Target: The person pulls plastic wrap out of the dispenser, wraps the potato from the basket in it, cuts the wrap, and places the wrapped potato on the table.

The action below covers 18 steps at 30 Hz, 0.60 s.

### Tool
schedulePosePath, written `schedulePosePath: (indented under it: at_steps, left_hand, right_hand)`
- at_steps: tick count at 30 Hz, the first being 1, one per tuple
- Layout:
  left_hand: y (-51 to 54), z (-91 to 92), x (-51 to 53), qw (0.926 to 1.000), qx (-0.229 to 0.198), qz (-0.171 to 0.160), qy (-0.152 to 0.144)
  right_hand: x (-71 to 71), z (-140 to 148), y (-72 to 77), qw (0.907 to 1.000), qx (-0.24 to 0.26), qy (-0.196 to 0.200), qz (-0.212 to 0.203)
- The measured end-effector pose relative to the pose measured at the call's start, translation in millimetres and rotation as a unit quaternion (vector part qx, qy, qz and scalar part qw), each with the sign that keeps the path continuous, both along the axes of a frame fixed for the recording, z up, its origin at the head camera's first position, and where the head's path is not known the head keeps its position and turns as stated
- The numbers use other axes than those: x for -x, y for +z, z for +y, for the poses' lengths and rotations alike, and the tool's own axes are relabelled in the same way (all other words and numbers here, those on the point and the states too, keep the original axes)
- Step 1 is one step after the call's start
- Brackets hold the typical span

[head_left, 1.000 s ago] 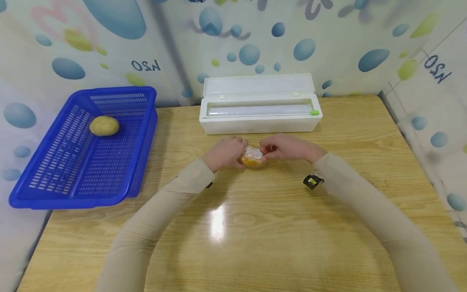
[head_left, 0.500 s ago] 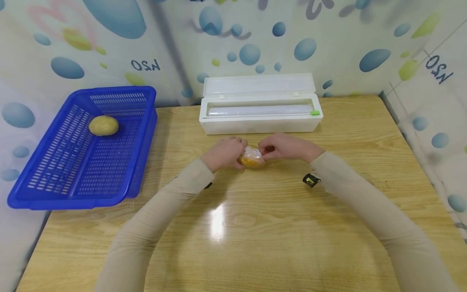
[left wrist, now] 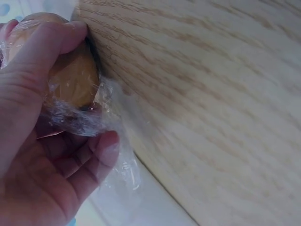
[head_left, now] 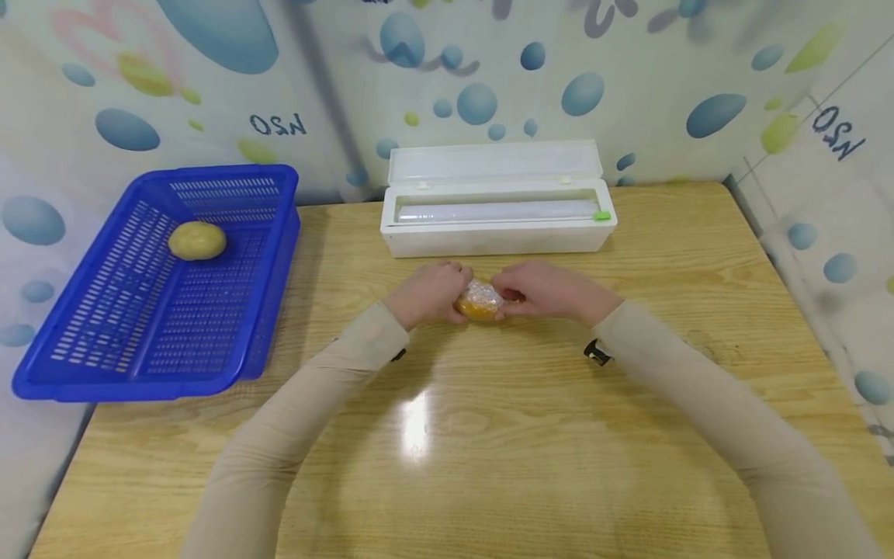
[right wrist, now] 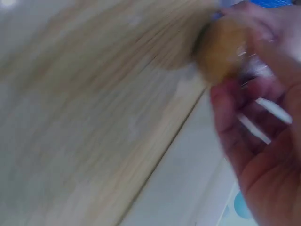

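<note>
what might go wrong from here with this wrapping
The loose film below the left hand's fingertips could cling to them or bunch up. The round orange item, held between that hand and the right hand, might roll if both let go. The open white box sits just beyond, so a knuckle may bump it.

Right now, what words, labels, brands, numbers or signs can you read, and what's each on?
"O2N", roughly: dark lettering on the back wall; middle character uncertain.
"O2N", roughly: slanted lettering on the right-hand wall; same doubt.
Dark marks at the head view's top edge: cut off, unreadable.
None I can read on the wrapped orange item, white box or blue basket.
</note>
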<state>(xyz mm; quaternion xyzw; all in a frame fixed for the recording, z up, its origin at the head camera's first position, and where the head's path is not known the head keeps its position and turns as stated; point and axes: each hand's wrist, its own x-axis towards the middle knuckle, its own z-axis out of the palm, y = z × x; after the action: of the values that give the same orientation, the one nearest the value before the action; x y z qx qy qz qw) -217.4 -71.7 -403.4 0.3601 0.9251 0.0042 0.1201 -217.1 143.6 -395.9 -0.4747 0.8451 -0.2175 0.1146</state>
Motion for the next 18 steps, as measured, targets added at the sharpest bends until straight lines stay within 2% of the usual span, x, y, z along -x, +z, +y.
schedulePosePath:
  at_steps: [7, 12, 15, 18]
  left_hand:
    - [-0.5, -2.7, -0.9, 1.0, -0.007, -0.005, 0.002]
    - [-0.5, -3.8, -1.7, 0.9999, -0.011, -0.01, 0.005]
    - [-0.8, -7.0, -2.5, 0.999, -0.039, -0.023, 0.0]
    - [-0.5, -12.9, -2.9, 0.9926, -0.105, -0.062, 0.002]
  right_hand:
    - [-5.7, -2.8, 0.3, 0.9997, -0.001, -0.022, 0.012]
    - [-6.7, -4.1, -2.4, 0.9988, 0.012, -0.046, -0.013]
    - [-6.1, -3.5, -3.9, 0.9977, 0.018, -0.056, -0.034]
    - [-4.9, -3.9, -2.3, 0.9975, 0.012, -0.053, -0.045]
